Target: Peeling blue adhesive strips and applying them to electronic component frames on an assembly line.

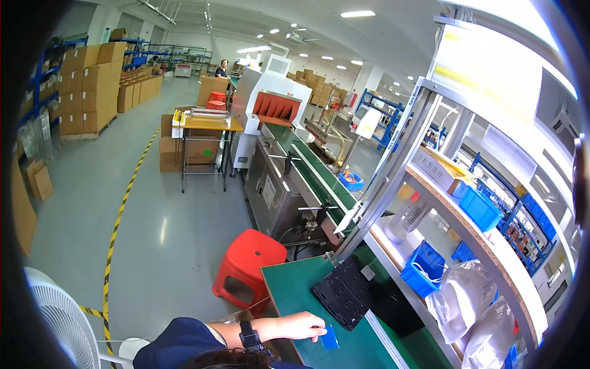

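My left hand [305, 326] reaches in from the lower edge over the green tabletop [286, 283], a dark watch [249, 338] on its wrist. Its fingers are bent together at the edge of a small flat blue piece [330, 337] and appear to pinch it; the exact kind of the piece cannot be made out. Just beyond it lies a black, ribbed, panel-like tray [344, 292]. My right hand is out of view.
A red plastic stool [252, 264] stands left of the table. Beyond it a green conveyor [307, 163] runs to a white machine [270, 92] with red flaps. On the right, shelving bears blue bins [424, 267] and plastic bags [464, 295]. A white fan [61, 320] is at lower left.
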Available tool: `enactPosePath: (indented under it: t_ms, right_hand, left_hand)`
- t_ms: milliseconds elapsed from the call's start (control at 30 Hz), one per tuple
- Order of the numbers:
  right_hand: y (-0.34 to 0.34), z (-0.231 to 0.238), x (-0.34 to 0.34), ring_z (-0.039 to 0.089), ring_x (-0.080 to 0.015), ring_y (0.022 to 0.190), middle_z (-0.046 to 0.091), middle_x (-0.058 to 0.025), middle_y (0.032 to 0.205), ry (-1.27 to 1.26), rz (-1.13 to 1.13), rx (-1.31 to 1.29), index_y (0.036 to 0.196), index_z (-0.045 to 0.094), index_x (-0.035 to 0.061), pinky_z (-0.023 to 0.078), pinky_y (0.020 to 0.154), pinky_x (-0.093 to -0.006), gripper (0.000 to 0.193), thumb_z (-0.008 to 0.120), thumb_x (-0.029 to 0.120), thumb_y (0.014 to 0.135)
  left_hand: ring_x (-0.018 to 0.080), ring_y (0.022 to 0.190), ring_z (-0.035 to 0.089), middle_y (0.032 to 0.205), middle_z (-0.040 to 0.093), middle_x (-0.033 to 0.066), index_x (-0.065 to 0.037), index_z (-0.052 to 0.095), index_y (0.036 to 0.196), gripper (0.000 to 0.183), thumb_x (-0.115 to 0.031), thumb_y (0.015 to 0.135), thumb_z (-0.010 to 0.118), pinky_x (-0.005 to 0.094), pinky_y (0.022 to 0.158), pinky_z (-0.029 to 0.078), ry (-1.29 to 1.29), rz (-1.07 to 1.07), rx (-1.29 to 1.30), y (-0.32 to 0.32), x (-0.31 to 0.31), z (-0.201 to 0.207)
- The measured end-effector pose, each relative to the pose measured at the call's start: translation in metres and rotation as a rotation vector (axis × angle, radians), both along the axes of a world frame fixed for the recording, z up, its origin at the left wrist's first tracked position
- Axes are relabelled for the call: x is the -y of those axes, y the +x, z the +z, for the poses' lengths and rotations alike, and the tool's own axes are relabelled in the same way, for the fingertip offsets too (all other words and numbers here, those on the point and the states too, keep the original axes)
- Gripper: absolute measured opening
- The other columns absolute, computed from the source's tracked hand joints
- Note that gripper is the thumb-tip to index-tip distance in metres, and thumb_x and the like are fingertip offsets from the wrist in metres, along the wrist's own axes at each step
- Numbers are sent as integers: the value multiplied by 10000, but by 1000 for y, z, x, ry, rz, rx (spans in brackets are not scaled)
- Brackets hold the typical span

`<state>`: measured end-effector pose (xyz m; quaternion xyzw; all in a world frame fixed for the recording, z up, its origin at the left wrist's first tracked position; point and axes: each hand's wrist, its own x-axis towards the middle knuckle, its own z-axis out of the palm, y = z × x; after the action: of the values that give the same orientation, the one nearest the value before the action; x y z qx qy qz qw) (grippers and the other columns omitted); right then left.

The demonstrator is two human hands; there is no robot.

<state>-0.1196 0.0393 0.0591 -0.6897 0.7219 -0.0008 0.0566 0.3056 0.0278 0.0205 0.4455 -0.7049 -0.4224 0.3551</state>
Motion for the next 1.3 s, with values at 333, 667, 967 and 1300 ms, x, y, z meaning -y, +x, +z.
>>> enactPosePath:
  t_ms: [333,667,967,1300]
  right_hand:
    - [-73,37,-88,334,-415,1256,341,-317,1336,-237,-236,144,1351,306,-35,289,1047,-422,817,640,449,783]
    - [-107,-22,-165,464,-465,1041,475,-342,1121,-414,-227,14,1283,427,-19,393,907,-465,612,529,425,874]
    - [-123,-32,-180,424,-457,1114,367,-332,1257,-441,-223,212,1336,408,71,383,930,-454,645,520,492,860]
    - [-118,-28,-182,416,-452,1135,355,-312,1285,-443,-252,302,1344,396,94,398,920,-456,654,517,507,852]
  left_hand:
    - [87,722,574,769,653,18,-34,632,825,266,-245,928,507,255,670,464,72,272,-196,-10,-46,16]
    - [112,700,579,775,626,67,10,576,883,220,-179,944,482,244,671,480,-33,500,-720,-105,-86,10]
    - [86,701,558,769,619,44,-6,571,871,234,-211,944,485,225,667,464,-5,429,-730,-189,-143,7]
    - [88,725,568,787,628,48,8,573,896,219,-183,944,477,229,677,465,-22,520,-581,-203,-181,16]
